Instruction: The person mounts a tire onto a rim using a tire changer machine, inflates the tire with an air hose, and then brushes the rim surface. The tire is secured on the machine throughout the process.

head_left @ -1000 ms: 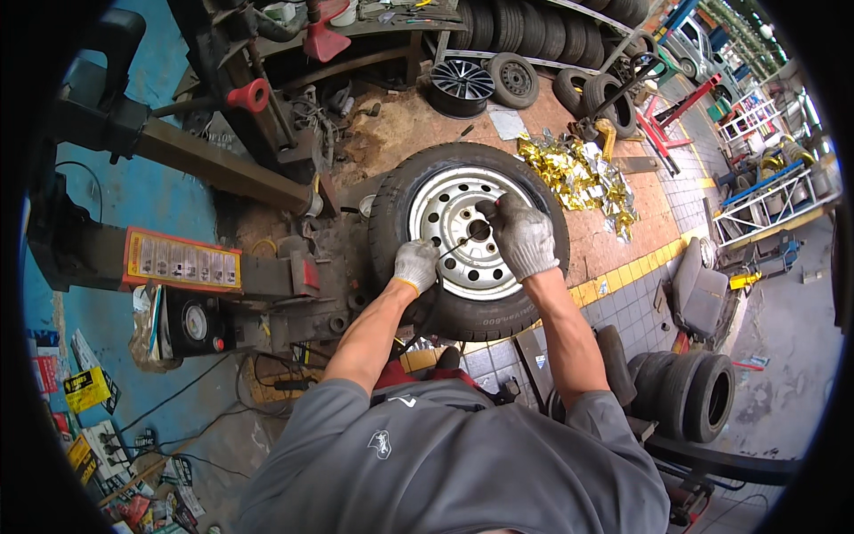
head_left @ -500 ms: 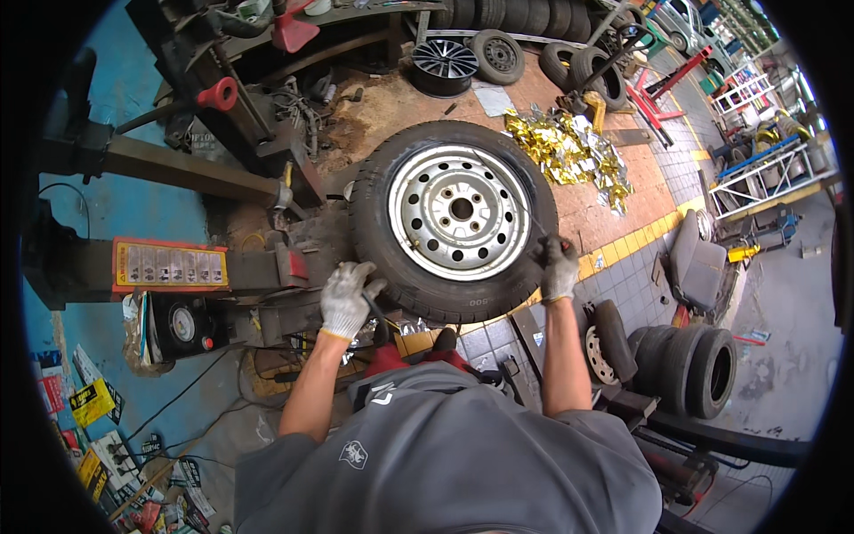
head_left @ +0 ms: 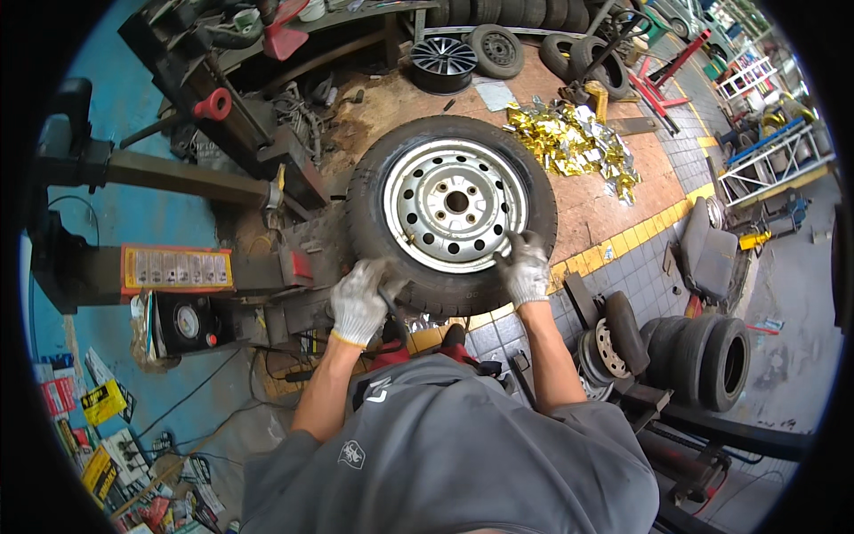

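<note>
In front of me a tyre [head_left: 374, 236] lies flat, mounted on a silver steel wheel rim [head_left: 425, 151] with a ring of round holes. Both hands wear pale knitted gloves with dirty fingers. At the tyre's near left edge, my left hand [head_left: 358, 301] is closed around a dark rod-like thing [head_left: 389, 301]; most of it is hidden by the glove. My right hand [head_left: 525, 270] is over the near right sidewall, its curled fingers at the edge of the rim. Whatever lies between those fingers is too small to make out.
Dark machine arms [head_left: 191, 173] stand left of the tyre, with a pressure gauge [head_left: 186, 321] below them. Crumpled gold foil [head_left: 569, 142] lies beyond it at right. Upright tyres [head_left: 725, 365] and a grey seat [head_left: 709, 254] are on the right. An alloy wheel [head_left: 442, 67] lies far back.
My right hand has moved left and inward, from the tyre's outer right side to the rim edge. The left hand has shifted slightly right and closer to the tyre.
</note>
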### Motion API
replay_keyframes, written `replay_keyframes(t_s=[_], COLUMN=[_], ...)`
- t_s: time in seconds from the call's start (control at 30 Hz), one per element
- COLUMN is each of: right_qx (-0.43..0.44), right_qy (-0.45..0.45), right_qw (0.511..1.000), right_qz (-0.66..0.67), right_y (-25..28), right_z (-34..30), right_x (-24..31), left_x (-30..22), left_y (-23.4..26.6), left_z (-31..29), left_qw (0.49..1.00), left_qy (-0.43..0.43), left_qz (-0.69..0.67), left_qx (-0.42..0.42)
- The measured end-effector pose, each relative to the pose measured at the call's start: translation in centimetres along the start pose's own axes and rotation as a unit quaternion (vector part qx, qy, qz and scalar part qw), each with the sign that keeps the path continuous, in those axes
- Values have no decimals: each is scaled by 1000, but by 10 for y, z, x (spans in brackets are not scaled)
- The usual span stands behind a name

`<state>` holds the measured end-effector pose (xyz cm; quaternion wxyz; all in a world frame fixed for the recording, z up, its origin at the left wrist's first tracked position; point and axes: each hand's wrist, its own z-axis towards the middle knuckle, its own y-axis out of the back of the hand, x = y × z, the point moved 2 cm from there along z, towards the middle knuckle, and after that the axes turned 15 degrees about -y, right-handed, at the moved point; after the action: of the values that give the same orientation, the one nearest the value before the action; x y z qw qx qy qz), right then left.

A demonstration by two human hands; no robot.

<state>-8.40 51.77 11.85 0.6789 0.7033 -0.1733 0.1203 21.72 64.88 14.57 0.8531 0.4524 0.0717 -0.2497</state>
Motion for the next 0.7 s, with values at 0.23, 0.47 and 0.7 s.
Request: replay_keyframes(t_s=[0.23,0.47,0.7], right_qx=[24,190,471], right_qy=[295,138,-98], right_qw=[920,896,775], right_qz=[258,376,409], right_y=[10,-84,-132], right_z=[-71,2,49], right_x=[114,96,69], left_x=[-1,8,14], left_y=[-45,-79,-32], left_z=[57,-5,-136], left_qw=[985,978,947], left_qy=[83,144,300], left_qz=[-150,-89,-94], left_qx=[32,118,64])
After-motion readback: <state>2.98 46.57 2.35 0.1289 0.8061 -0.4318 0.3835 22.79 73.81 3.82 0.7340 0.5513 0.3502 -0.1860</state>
